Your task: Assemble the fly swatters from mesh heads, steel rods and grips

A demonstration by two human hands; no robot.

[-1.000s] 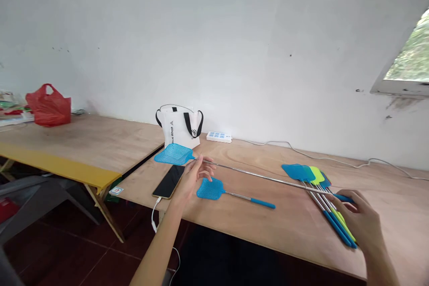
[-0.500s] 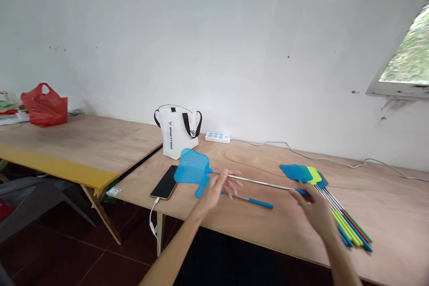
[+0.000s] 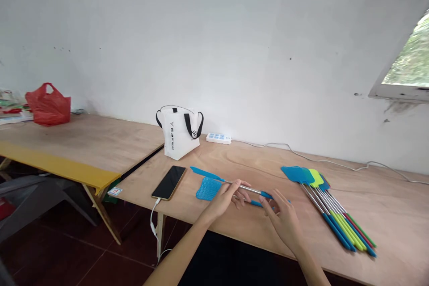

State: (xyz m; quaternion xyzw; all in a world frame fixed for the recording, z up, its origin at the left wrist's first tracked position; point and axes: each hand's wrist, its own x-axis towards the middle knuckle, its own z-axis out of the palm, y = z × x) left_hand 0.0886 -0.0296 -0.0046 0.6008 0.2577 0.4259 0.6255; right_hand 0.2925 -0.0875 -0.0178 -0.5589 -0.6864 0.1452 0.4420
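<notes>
A blue fly swatter with a telescopic metal shaft is held between my two hands above the table. Its head is seen nearly edge-on, pointing left. My left hand pinches the shaft near the head, its other fingers loosely spread. Closed around the blue handle end is my right hand. Beneath them, a second blue fly swatter lies on the table, its shaft partly hidden by my left hand. Off to the right rests a fanned pile of fly swatters with blue, yellow-green, red and green handles.
A black phone on a white cable lies at the table's left edge. Behind it stand a white bag with black straps and a power strip. A red plastic bag sits on the neighbouring table.
My right hand has moved left toward my left hand, and the held swatter's shaft has become shorter. Its head has turned from facing me to nearly edge-on.
</notes>
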